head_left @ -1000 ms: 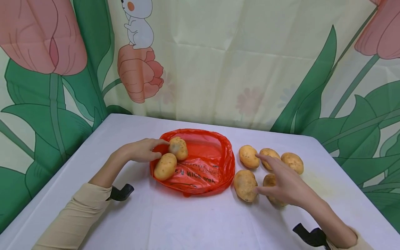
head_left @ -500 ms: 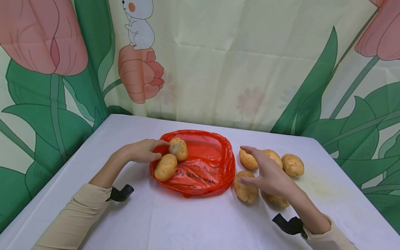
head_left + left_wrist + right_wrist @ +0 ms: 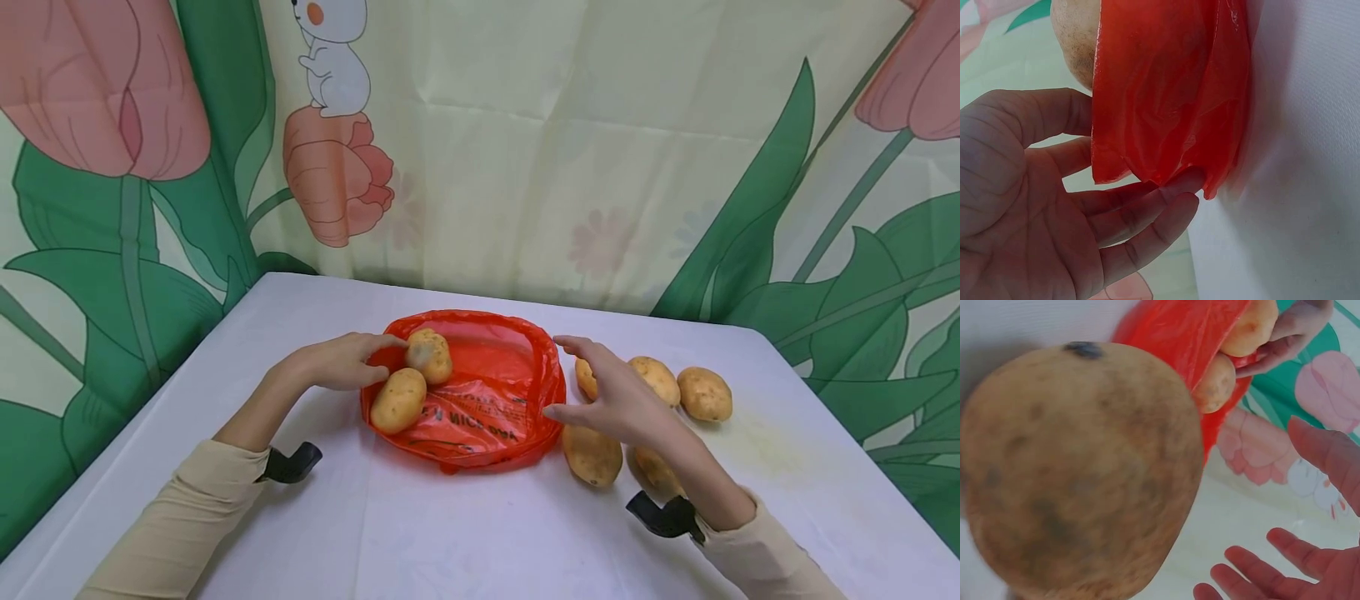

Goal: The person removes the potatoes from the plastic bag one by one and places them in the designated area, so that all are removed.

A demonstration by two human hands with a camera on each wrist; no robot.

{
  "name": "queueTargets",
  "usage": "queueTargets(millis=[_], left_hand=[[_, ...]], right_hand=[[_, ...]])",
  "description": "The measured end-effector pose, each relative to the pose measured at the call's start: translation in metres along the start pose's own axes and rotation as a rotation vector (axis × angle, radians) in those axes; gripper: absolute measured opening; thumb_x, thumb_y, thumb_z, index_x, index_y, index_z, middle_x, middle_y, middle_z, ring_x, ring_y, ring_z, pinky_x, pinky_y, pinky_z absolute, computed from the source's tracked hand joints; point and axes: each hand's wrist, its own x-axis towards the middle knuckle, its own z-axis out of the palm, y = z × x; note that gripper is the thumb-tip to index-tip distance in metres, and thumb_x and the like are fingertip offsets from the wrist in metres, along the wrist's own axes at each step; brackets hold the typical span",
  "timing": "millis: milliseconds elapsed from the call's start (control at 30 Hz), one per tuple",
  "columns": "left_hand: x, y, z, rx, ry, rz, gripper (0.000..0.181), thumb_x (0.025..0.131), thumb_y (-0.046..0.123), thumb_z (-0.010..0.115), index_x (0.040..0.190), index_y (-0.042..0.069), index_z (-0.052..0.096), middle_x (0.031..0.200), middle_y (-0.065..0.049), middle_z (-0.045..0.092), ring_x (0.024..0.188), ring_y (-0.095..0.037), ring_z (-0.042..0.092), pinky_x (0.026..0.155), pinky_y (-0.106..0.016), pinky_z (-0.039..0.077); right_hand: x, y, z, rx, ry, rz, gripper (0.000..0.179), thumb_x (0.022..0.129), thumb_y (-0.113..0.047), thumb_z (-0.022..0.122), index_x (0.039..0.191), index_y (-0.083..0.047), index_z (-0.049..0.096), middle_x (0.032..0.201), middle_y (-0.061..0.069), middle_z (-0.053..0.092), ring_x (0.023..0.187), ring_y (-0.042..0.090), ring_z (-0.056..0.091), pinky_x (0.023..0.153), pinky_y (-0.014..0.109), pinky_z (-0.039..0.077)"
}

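A red plastic bag [image 3: 480, 358] lies spread on the table, rim up, with black print inside. At its left side are two potatoes [image 3: 398, 401]. My left hand [image 3: 345, 360] holds the bag's left rim, thumb and a finger over the edge near the potatoes; in the left wrist view the other fingers [image 3: 1147, 219] curl against the outside of the red wall. My right hand [image 3: 607, 387] hovers at the right rim, thumb and fingers spread and holding nothing. Beneath it sits a potato [image 3: 592, 457]; a brownish potato [image 3: 1079, 475] looms large in the right wrist view.
Several potatoes lie to the right of the bag, one of them the rightmost potato [image 3: 705, 394]. A white cloth covers the table [image 3: 450, 533]. Behind it hangs a printed curtain [image 3: 525, 167] with tulips. Each wrist wears a black mount [image 3: 288, 462].
My right hand has moved left, from over the loose potatoes to the bag's right rim, staying empty. My left hand and the two potatoes in the bag have stayed put.
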Motion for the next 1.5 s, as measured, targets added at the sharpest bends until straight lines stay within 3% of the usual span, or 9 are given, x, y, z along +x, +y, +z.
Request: queueTargets(millis=[533, 1000, 1500], left_hand=[[0.001, 0.004, -0.001, 0.015, -0.004, 0.014, 0.056, 0.097, 0.016, 0.051, 0.151, 0.003, 0.046, 0.146, -0.022, 0.052, 0.126, -0.037, 0.050, 0.110, -0.058, 0.042], [0.000, 0.004, 0.001, 0.003, -0.007, -0.013, 0.056, 0.097, 0.016, 0.051, 0.152, 0.004, 0.046, 0.148, -0.022, 0.051, 0.129, -0.038, 0.049, 0.110, -0.059, 0.042], [-0.001, 0.002, 0.000, 0.015, 0.003, -0.004, 0.056, 0.098, 0.017, 0.050, 0.152, 0.005, 0.047, 0.148, -0.023, 0.051, 0.133, -0.040, 0.047, 0.111, -0.060, 0.040]], right_hand=[[0.027, -0.008, 0.011, 0.061, -0.028, -0.065, 0.085, 0.082, -0.034, 0.086, 0.153, -0.015, 0.044, 0.153, 0.011, 0.047, 0.134, 0.039, 0.049, 0.098, 0.058, 0.053], [0.044, -0.023, 0.018, 0.124, -0.048, -0.163, 0.081, 0.082, -0.030, 0.086, 0.151, -0.017, 0.047, 0.148, 0.006, 0.051, 0.134, 0.032, 0.048, 0.102, 0.057, 0.049], [0.065, -0.043, 0.033, 0.108, -0.062, -0.242, 0.073, 0.082, -0.026, 0.086, 0.146, -0.017, 0.052, 0.145, 0.007, 0.054, 0.134, 0.031, 0.050, 0.106, 0.053, 0.047]])
